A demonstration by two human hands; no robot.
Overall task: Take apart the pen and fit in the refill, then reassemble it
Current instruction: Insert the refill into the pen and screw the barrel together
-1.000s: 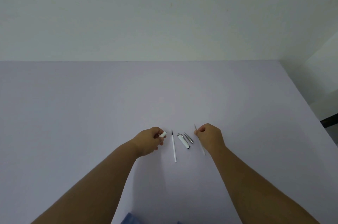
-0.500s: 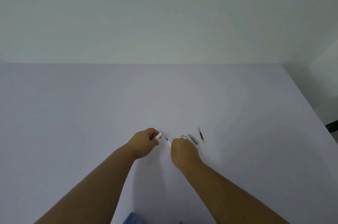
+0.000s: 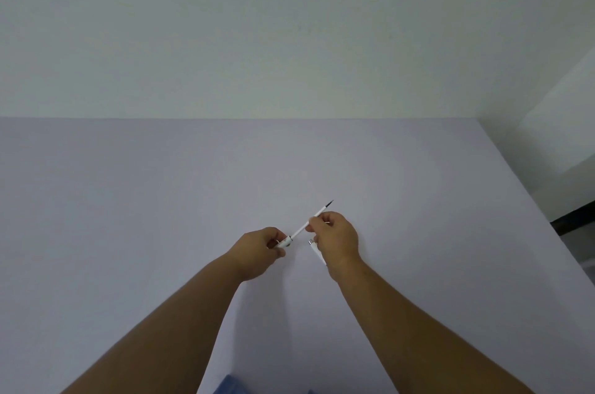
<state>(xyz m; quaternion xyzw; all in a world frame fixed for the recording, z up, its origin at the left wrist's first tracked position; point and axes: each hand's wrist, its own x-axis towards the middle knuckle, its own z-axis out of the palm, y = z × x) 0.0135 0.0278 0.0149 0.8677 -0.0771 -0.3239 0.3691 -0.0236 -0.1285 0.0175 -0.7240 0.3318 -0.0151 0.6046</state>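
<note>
Head cam: left hand (image 3: 262,248) is closed around the white pen barrel (image 3: 284,244). The refill (image 3: 310,219) runs up-right from the barrel's mouth, pinched by the right hand (image 3: 336,240). Another white pen piece (image 3: 317,252) lies on the table (image 3: 128,216), right of the barrel.

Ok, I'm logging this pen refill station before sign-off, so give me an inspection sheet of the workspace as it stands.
Surface: pale lilac table, plain, no marks seen.
Job's things: white refill with a dark tip, held off the table at a slant, its lower end at the mouth of the white barrel piece; another white pen part lies on the table, partly hidden by the right hand.
Clutter: nothing seen.
Grippers: left hand closed on the barrel piece; right hand pinching the refill mid-length.
Cables: nothing seen.
Surroundings: bare pale wall behind; dark edge at far right, unclear.
</note>
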